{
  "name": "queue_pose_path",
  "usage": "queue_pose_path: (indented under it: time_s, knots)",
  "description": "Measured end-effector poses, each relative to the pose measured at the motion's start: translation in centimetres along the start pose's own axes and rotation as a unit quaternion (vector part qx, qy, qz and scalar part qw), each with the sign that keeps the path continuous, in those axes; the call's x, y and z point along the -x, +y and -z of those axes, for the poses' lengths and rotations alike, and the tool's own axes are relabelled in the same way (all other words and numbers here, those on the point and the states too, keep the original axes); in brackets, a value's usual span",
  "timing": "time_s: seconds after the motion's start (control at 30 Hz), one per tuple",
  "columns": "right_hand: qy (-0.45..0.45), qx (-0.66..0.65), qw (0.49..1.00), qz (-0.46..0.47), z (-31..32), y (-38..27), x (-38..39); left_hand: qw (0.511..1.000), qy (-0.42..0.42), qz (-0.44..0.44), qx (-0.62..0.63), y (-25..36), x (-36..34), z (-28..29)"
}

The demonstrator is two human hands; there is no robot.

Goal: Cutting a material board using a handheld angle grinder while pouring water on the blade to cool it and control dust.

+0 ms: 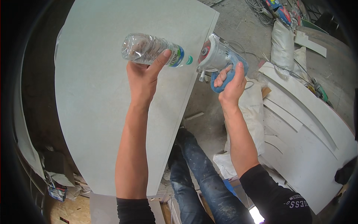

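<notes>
My left hand is wrapped round a clear plastic water bottle, which lies nearly level above a large pale grey board. The bottle's teal cap points right, toward the tool. Gripped in my right hand is a handheld power cutter with a blue handle, a clear guard and a red disc hub. It is at the board's right edge; whether it touches the board I cannot tell. Thumb and fingers close round its handle.
White sacks stand on the dusty floor at the right. Near them lie long white panels and offcuts. Coiled cables and a green power tool are farther off. My legs are beside the board.
</notes>
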State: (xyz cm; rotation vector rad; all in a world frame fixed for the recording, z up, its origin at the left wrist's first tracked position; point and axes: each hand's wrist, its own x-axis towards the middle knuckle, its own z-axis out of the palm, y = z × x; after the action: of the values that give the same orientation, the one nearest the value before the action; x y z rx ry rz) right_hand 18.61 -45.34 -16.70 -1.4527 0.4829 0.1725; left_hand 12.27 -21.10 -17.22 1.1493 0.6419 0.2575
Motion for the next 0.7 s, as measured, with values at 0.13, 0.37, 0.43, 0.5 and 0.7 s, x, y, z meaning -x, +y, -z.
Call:
queue_pose_path:
  time_s: [0.13, 0.37, 0.43, 0.5, 0.7]
  knots:
    - [0.002, -0.009, 1.000, -0.010, 0.16, 0.22, 0.16, 1.000, -0.003, -0.007, -0.004, -0.27, 0.13, 0.07]
    - [-0.003, 0.015, 1.000, -0.006, 0.26, 0.31, 0.44, 1.000, -0.009, -0.013, 0.010, -0.99, 0.28, -0.05]
    - [-0.004, 0.017, 1.000, -0.001, 0.28, 0.34, 0.49, 1.000, -0.011, -0.011, 0.005, -0.87, 0.41, 0.02]
    - [-0.008, 0.010, 1.000, -0.002, 0.36, 0.42, 0.44, 1.000, -0.012, -0.010, 0.001, -0.83, 0.54, 0.05]
    - [-0.010, 0.009, 1.000, -0.001, 0.63, 0.69, 0.42, 1.000, -0.013, -0.015, 0.002, -0.99, 0.79, 0.08]
